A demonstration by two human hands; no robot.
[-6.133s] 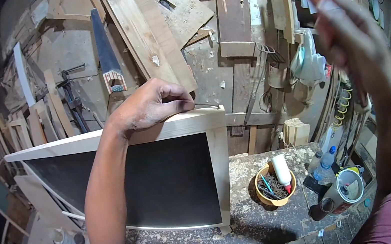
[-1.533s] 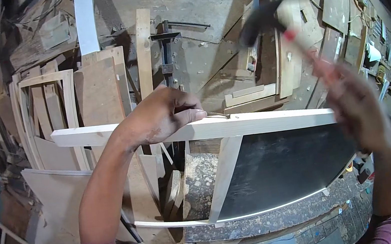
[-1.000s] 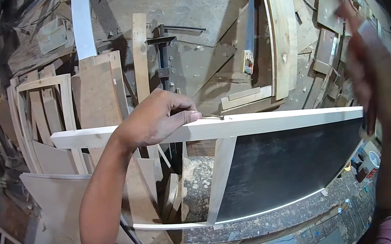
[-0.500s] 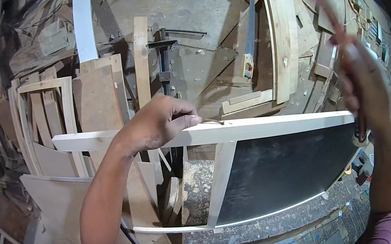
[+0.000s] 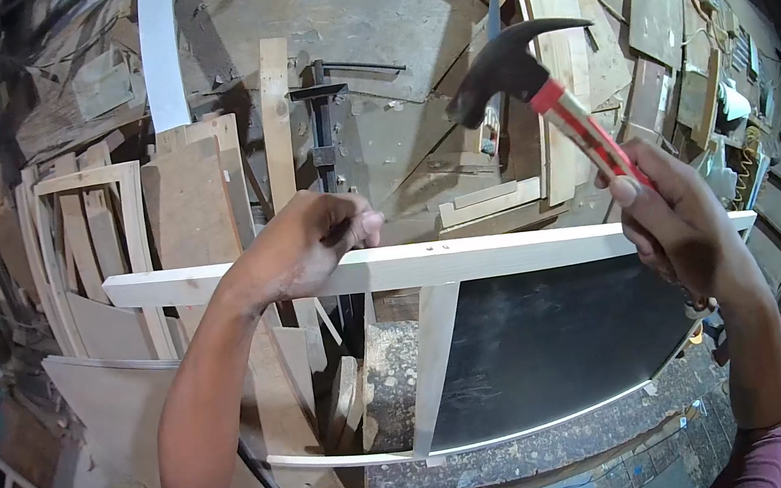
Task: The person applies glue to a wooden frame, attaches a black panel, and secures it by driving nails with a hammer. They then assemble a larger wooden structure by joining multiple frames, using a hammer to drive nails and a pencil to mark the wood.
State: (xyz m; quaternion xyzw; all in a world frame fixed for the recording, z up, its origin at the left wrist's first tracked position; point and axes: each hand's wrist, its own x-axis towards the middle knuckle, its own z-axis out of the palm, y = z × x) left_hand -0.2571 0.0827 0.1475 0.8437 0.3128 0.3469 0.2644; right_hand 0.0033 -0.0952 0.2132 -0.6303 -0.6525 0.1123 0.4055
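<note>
My right hand point(image 5: 675, 222) grips the red-and-white handle of a claw hammer point(image 5: 512, 74). The black hammer head hangs in the air above and beyond a pale wooden frame point(image 5: 533, 248). My left hand point(image 5: 320, 244) is at the frame's top rail, thumb and fingers pressed together in a pinch just above it. Whatever sits between those fingertips is too small to make out. Two small dark marks point(image 5: 438, 248) show on the rail's upper face, right of my left hand. A dark panel point(image 5: 547, 347) fills the frame's right part, beside a wooden crosspiece point(image 5: 434, 369).
Boards point(image 5: 193, 203) and a light wooden frame point(image 5: 83, 179) lean at the left. A metal clamp point(image 5: 322, 123) stands behind the rail. Several wood pieces point(image 5: 491, 204) lie on the floor beyond, and long planks point(image 5: 555, 58) stand at the back right.
The hammer has come down and left from the upper right. My left hand has lifted slightly off the rail, and the thin rod seen between its fingers and the rail no longer shows.
</note>
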